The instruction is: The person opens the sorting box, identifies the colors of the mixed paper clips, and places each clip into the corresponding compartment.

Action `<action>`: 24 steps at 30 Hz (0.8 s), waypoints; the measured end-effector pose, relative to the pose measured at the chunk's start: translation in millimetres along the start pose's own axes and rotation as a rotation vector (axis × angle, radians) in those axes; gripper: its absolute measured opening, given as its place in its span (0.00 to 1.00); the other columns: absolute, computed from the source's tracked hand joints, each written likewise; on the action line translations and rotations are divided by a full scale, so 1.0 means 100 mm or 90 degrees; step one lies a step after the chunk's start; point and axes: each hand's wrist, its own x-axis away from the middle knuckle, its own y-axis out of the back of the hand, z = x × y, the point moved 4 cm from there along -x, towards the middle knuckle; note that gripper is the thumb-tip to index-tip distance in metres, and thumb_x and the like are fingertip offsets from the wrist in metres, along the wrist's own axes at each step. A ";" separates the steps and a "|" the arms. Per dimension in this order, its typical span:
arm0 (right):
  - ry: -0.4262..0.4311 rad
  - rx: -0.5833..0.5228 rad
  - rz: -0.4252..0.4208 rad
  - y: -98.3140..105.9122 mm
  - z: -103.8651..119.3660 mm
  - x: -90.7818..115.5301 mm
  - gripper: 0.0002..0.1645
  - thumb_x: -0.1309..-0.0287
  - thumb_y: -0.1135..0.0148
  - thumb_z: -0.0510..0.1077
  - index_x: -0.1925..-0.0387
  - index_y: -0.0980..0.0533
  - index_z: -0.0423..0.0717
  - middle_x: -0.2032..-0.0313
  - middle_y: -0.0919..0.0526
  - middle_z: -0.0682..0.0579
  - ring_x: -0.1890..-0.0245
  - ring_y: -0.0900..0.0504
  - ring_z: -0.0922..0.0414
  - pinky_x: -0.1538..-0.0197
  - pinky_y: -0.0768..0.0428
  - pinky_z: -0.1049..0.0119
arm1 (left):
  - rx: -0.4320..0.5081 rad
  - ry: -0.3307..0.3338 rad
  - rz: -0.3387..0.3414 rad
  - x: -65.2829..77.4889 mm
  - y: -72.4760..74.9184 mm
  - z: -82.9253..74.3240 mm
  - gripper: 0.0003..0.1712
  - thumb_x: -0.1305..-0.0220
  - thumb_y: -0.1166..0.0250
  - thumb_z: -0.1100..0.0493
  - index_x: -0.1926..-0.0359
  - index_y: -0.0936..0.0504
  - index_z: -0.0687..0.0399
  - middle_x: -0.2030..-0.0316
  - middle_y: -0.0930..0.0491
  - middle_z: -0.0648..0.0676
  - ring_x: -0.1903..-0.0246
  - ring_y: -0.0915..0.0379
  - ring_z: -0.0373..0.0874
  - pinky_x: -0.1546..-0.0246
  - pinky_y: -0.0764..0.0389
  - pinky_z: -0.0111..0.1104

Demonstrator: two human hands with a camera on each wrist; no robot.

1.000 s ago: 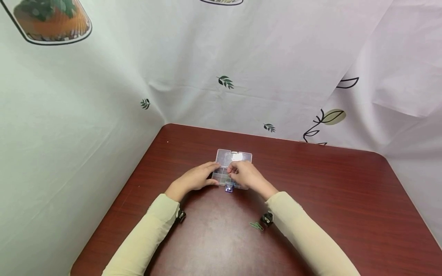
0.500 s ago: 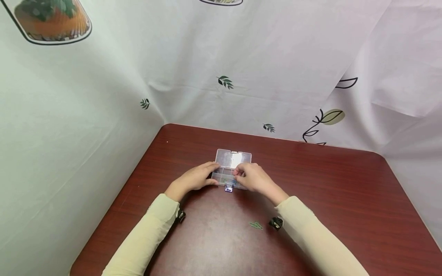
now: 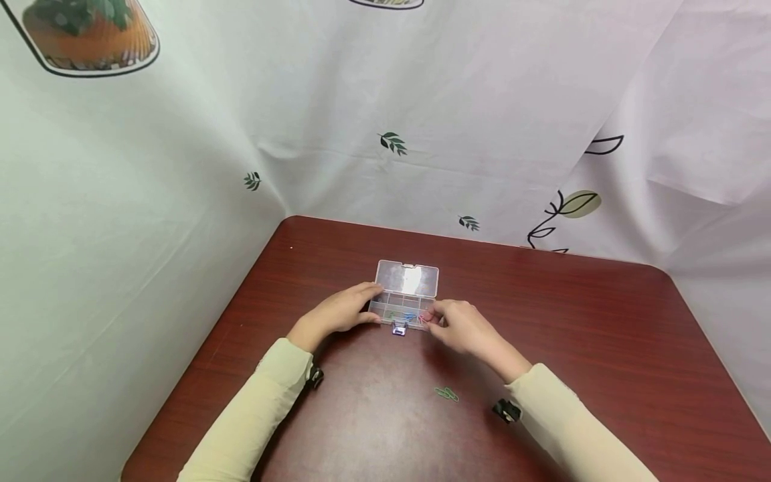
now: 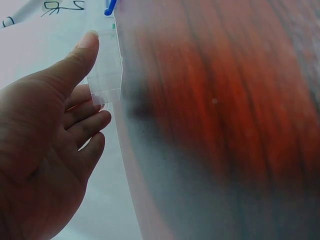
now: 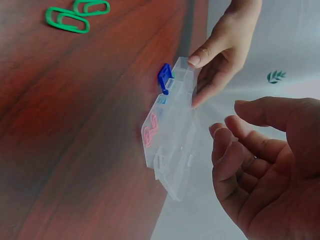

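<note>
A clear plastic compartment box [image 3: 394,312] lies on the table with its lid [image 3: 406,278] swung back. My left hand [image 3: 342,311] holds the box's left end, thumb at the front and fingers behind. Near the right end, my right hand [image 3: 460,326] has loosely bent fingers; in the right wrist view thumb and fingers stand apart with nothing between them. Pink paper clips [image 5: 150,131] lie in the front right compartment, blue clips [image 3: 409,316] beside them, green ones [image 3: 390,314] farther left. A blue latch [image 5: 164,79] hangs at the front.
Green paper clips [image 3: 447,393] lie on the dark red wooden table [image 3: 572,335], in front of the box. A white patterned cloth [image 3: 337,187] hangs behind the table and along its left side.
My right hand has moved right along the box, from its middle to its right end, uncovering the compartments and the blue and pink clips. My left hand stays put.
</note>
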 end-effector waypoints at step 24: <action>-0.017 0.013 -0.007 -0.12 -0.23 0.67 0.06 0.45 0.27 0.40 0.67 0.19 0.51 0.72 0.21 0.64 0.71 0.23 0.66 0.66 0.22 0.69 | 0.001 0.009 0.009 0.01 0.01 -0.02 0.40 0.32 0.32 0.46 0.28 0.32 0.63 0.29 0.33 0.62 0.29 0.36 0.54 0.29 0.33 0.45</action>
